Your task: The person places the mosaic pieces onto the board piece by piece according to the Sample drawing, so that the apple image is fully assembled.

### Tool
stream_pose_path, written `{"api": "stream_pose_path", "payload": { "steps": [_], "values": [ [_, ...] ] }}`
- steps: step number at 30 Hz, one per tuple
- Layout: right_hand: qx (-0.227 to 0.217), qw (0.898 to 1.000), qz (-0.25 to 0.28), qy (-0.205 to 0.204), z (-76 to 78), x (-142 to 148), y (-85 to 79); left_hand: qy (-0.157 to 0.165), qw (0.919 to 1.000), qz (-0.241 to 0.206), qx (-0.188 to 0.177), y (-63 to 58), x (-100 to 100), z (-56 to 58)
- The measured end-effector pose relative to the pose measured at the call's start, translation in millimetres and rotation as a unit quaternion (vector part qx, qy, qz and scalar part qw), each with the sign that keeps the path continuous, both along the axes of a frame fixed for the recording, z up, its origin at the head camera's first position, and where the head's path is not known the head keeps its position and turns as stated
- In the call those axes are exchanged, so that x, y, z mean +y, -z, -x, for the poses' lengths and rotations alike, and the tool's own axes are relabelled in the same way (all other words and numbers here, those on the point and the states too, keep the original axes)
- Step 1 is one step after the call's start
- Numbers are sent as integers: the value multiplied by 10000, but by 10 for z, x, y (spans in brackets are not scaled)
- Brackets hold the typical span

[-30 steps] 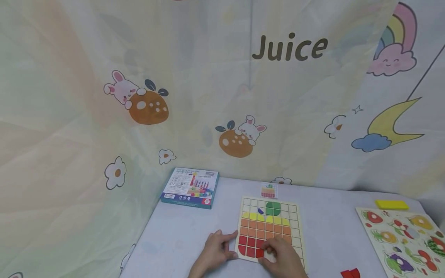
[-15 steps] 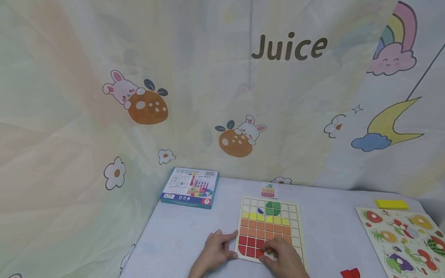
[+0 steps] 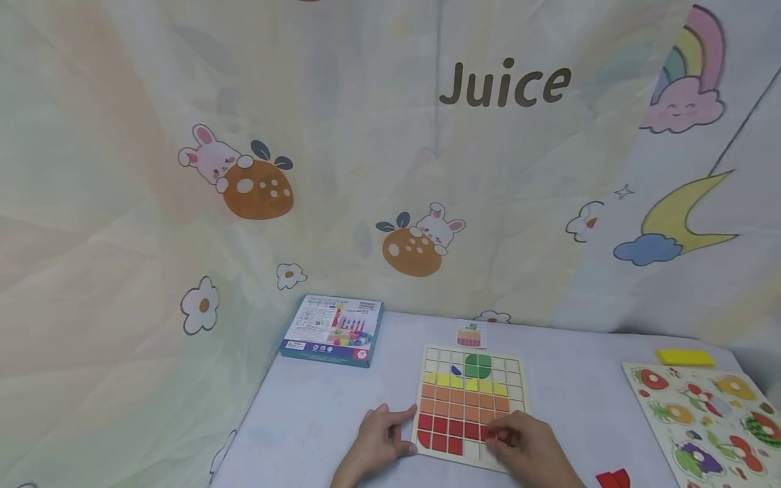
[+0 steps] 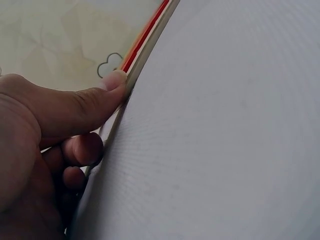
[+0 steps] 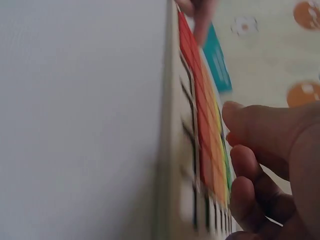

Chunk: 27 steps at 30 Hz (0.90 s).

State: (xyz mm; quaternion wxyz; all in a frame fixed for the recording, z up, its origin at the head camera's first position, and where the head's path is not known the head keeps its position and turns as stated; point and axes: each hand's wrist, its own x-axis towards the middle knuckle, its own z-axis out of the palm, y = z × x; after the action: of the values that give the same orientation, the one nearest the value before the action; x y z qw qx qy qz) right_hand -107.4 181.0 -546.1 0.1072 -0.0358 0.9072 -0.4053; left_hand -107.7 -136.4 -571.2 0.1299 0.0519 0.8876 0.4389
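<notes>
A grid board (image 3: 517,378) lies on the table, carrying coloured tiles: green and blue at the top, then yellow, orange and red. The red tiles (image 3: 440,425) fill part of the two lower rows. My left hand (image 3: 382,437) touches the board's left edge with its thumb and index fingertips; its thumb shows pressed against the edge in the left wrist view. My right hand (image 3: 529,444) is over the right end of the red rows, thumb and fingertips together. A bit of a red tile (image 5: 229,138) shows between them, mostly hidden by the fingers.
Loose red tiles (image 3: 613,479) lie at the front right. A fruit puzzle board (image 3: 695,413) and a yellow block (image 3: 686,358) are on the right. A printed card (image 3: 471,334) lies behind the grid board, and a flat box (image 3: 332,331) stands back left.
My right hand has moved right along the board, uncovering a red tile in the lowest row and another in the row above. My left hand has stayed at the edge.
</notes>
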Motion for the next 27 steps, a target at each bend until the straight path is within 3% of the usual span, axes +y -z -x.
{"api": "stream_pose_path", "payload": {
  "steps": [3,5,11,14,19,27],
  "values": [
    [-240,9982,-343,430,41,395,-30,6,10000,-31,62,-6,-2,-3],
    [-472,9964,-617,351,62,728,-20,3,10000,-50,63,-12,-3,-6],
    [-1289,9865,-968,-285,13,1591,39,-1,10000,-52,9,-12,-4,-8],
    [-1316,9858,-822,-634,-39,1855,97,5,10000,-43,17,-3,-8,-6],
    [-1233,9849,-693,-1000,-81,2025,172,20,9999,-53,112,5,-12,0],
    [-1348,9825,-1170,-526,-80,1944,193,-4,9999,-33,131,16,-7,-2]
  ]
}}
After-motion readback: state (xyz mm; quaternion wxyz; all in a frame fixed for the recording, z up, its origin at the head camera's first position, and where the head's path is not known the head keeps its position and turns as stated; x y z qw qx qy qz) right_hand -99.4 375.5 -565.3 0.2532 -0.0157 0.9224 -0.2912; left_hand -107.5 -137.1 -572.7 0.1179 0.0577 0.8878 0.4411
